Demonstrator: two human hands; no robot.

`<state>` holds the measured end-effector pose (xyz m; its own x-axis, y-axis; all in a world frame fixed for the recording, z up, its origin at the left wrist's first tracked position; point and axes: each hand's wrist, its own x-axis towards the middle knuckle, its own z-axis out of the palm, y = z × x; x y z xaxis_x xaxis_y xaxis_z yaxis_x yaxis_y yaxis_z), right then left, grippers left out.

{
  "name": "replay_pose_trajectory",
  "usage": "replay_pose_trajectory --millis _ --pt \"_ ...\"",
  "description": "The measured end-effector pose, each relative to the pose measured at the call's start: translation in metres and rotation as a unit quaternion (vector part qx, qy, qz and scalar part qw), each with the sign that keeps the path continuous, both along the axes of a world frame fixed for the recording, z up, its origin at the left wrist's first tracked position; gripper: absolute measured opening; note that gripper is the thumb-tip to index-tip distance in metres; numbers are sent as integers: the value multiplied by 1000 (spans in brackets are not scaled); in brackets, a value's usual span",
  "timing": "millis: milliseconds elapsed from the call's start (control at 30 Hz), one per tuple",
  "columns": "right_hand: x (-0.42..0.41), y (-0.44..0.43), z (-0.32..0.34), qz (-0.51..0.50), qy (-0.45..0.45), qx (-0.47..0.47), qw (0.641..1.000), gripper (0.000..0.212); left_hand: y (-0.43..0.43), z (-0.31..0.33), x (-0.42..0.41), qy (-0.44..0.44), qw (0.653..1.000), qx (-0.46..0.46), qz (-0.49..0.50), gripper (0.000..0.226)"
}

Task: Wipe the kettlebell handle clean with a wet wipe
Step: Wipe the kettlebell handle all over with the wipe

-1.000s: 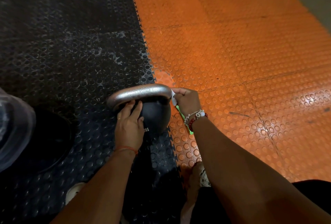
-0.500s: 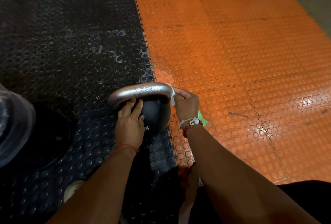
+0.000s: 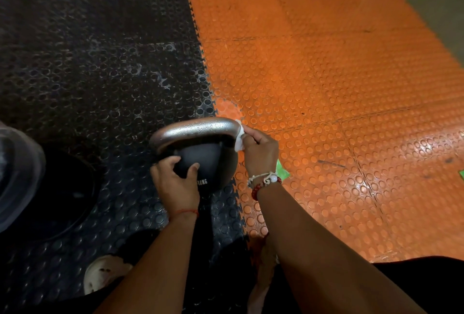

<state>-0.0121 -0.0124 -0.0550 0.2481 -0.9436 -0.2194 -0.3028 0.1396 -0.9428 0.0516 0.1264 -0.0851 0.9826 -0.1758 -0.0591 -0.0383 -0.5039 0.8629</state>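
Observation:
A black kettlebell [image 3: 208, 163] with a silver handle [image 3: 193, 130] stands on the seam between black and orange floor mats. Water drops bead on the handle. My left hand [image 3: 175, 180] grips the near left side of the ball, below the handle. My right hand [image 3: 261, 150] presses a white wet wipe [image 3: 239, 138] against the handle's right bend. A green wrapper [image 3: 282, 173] shows on the floor just behind my right wrist, mostly hidden.
A black studded mat [image 3: 100, 62] covers the left floor, an orange studded mat [image 3: 326, 87] the right. A black weight plate [image 3: 62, 193] lies at the left, with a blurred clear object [image 3: 15, 173] over it. My shoe [image 3: 103, 276] is below.
My left hand has slid from under the handle down onto the ball. My right hand with the wipe has turned over the handle's right end, and the green wrapper now shows behind the wrist.

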Motion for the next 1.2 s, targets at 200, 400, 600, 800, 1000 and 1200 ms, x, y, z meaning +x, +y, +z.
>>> replay_pose_trajectory --millis 200,400,600,800,1000,1200 --pt "3 -4 4 -5 30 6 1000 26 -8 10 13 131 970 -113 171 65" --pt "1 -3 4 0 32 21 999 23 -5 -4 31 166 980 -60 95 71" --pt "0 1 7 -3 9 13 1000 24 0 -7 39 199 976 -64 67 60" --pt "5 -4 9 -21 18 51 998 23 1 0 49 201 977 -49 43 50" --pt "4 2 7 -29 -1 38 999 23 2 9 52 218 975 -40 31 49" --pt "4 6 10 -28 -9 8 1000 23 3 10 56 222 974 -17 31 44"
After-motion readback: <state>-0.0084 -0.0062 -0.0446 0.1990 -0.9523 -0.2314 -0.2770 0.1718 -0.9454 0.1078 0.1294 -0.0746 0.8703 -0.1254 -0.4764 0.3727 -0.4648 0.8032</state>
